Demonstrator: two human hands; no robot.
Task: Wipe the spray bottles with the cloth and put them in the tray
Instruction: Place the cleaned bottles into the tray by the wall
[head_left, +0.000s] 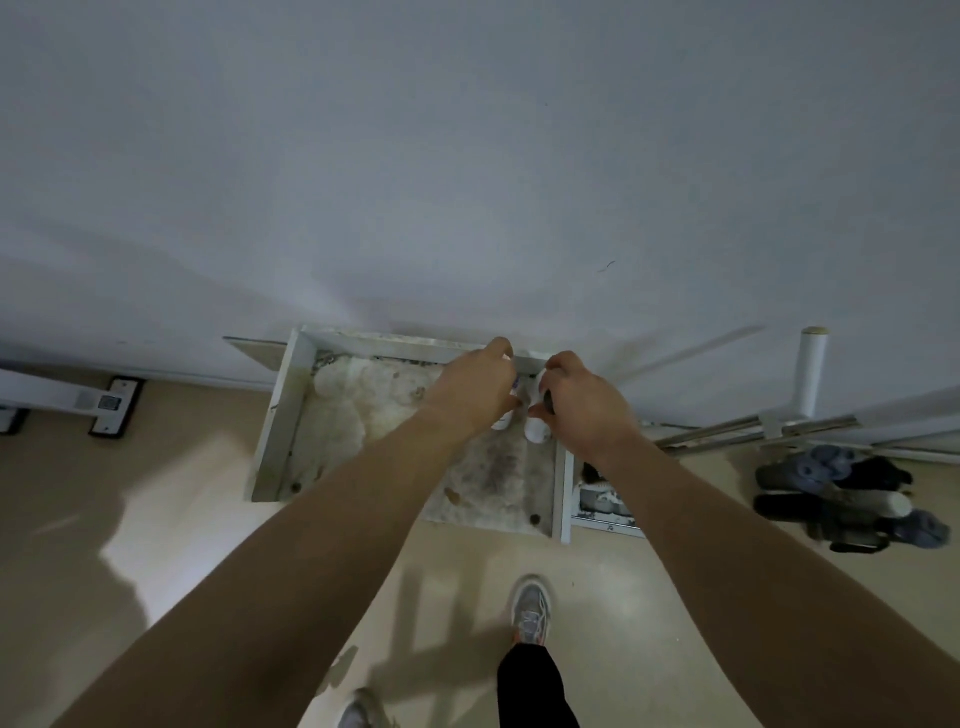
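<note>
L hand (478, 387) grips small white plastic spray bottle (503, 422), R hand (584, 402) grips twin bottle (537, 430); both upright, side by side, at stained white tray (275, 415) far-right corner.

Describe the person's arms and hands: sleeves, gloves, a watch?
Left forearm and right forearm are bare to the frame edge: no sleeves. Left hand and right hand wear no gloves; no watch or band at either wrist. Rings too blurred to tell.
</note>
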